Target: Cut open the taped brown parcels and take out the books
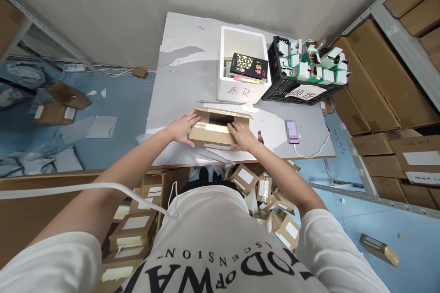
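A small brown cardboard box (pixel 210 136) lies near the table's front edge, its top partly open with one flap raised at the back and a dark inside showing. Shiny tape runs along the front flap. My left hand (pixel 183 128) grips the box's left end, thumb low and fingers over the upper corner. At the right end, my right hand (pixel 242 137) holds the box, with fingertips at the edge of the opening. Just right of that hand lies a red and black box cutter (pixel 260 137). The contents of the box are hidden.
Behind the box stand a white foam bin (pixel 237 94) with books and a black crate (pixel 287 96) of small green-white boxes. A phone (pixel 292 131) lies right, on a charging cable. Parcels (pixel 244 176) crowd the floor below the table (pixel 182 78); shelving (pixel 373 11) stands right.
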Motion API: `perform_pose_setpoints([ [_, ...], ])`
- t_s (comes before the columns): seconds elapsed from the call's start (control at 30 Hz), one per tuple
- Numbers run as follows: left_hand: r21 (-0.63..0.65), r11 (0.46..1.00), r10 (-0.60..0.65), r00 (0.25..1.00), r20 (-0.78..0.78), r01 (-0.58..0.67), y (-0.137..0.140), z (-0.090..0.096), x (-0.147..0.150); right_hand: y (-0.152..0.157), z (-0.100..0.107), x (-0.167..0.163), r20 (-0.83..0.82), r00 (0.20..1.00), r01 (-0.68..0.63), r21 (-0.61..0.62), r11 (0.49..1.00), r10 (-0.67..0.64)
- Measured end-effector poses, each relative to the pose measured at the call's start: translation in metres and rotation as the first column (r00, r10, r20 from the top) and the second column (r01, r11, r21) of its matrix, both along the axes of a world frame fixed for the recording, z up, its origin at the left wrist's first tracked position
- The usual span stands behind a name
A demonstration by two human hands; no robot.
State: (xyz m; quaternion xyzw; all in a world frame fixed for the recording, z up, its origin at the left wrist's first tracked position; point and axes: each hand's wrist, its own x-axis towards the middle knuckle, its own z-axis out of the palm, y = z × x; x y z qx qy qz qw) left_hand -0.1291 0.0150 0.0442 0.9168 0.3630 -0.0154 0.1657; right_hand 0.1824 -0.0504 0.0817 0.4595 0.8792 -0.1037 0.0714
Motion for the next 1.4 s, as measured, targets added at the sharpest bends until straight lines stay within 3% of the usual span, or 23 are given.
perform_pose_setpoints([
  [0.1, -0.012, 0.999, 0.042, 0.995, 0.087, -0.041, -0.001, -0.009, -0.001, 0.001, -0.001, -0.006, 0.07, 0.985, 0.156, -0.019, 0.988, -0.155],
  [0.17, -0.022, 0.996, 0.088, 0.988, 0.13, -0.086, -0.002, -0.014, -0.003, -0.004, -0.001, -0.007, 0.086, 0.979, 0.183, 0.028, 0.983, -0.185],
  [0.3, -0.009, 0.996, 0.084, 0.977, 0.198, -0.084, -0.004, -0.019, -0.006, -0.023, -0.003, -0.004, 0.051, 0.989, 0.133, 0.113, 0.985, -0.139],
  [0.57, 0.063, 0.995, 0.059, 0.974, 0.22, -0.075, -0.009, -0.02, -0.005, -0.048, -0.011, 0.0, -0.042, 0.995, 0.098, 0.129, 0.987, -0.093],
  [0.67, 0.085, 0.996, 0.022, 0.978, 0.206, -0.04, -0.008, -0.02, -0.001, -0.034, -0.005, 0.007, -0.049, 0.993, 0.111, -0.008, 0.994, -0.111],
  [0.77, 0.108, 0.994, 0.002, 0.983, 0.184, -0.022, -0.006, -0.021, 0.003, -0.014, 0.006, 0.014, 0.139, 0.978, 0.181, -0.21, 0.961, -0.154],
  [0.87, 0.123, 0.992, 0.0, 0.984, 0.178, -0.022, -0.005, -0.024, 0.006, -0.005, 0.015, 0.015, 0.291, 0.946, 0.23, -0.293, 0.928, -0.143],
  [0.93, 0.126, 0.992, -0.006, 0.983, 0.186, -0.018, -0.004, -0.026, 0.008, -0.007, 0.019, 0.015, 0.287, 0.944, 0.235, -0.245, 0.941, -0.161],
  [1.1, 0.129, 0.989, 0.039, 0.978, 0.206, -0.066, -0.007, -0.031, 0.019, -0.026, 0.024, 0.025, 0.217, 0.939, 0.266, 0.04, 0.963, -0.268],
  [1.3, 0.117, 0.993, -0.022, 0.991, 0.131, 0.006, -0.006, -0.024, 0.019, -0.074, 0.002, 0.032, 0.031, 0.999, -0.047, 0.076, 0.996, 0.045],
  [1.4, 0.073, 0.995, -0.067, 0.997, 0.043, 0.064, -0.004, -0.009, 0.011, -0.081, -0.005, 0.035, -0.094, 0.992, -0.078, 0.025, 0.997, 0.08],
])
